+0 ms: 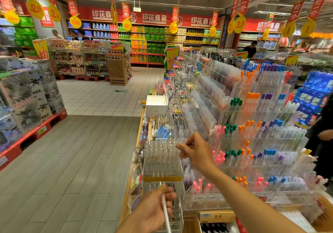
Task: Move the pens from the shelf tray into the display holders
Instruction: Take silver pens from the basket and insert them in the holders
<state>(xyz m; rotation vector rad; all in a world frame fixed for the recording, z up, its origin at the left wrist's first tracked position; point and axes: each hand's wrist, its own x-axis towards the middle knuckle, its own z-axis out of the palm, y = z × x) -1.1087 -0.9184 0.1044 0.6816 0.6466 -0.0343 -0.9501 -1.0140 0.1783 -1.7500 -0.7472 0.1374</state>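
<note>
1. A head-worn camera looks down a supermarket aisle; a long pen display runs along the right half of the frame.
2. The left hand [155, 208], at the bottom centre, has its fingers curled round a slim white pen [165, 213] — the pen runs from above the fingers down to the bottom edge of the frame.
3. Just behind that hand stands a clear holder [163, 162] packed with upright clear-capped pens, with a yellow band across its lower front.
4. The right hand [195, 151], at centre right, is loosely fisted above the top right corner of that holder. A thin pale shaft seems pinched between thumb and forefinger, but blur leaves it uncertain.
5. To the right, stepped clear racks [252, 142] hold rows of pens with pink, green, orange, purple and blue caps.
6. Further up the display sits a white box [155, 104].
7. On the left, boxed toys [30, 92] are stacked on a red pallet — grey plank flooring lies between them and the display.
</note>
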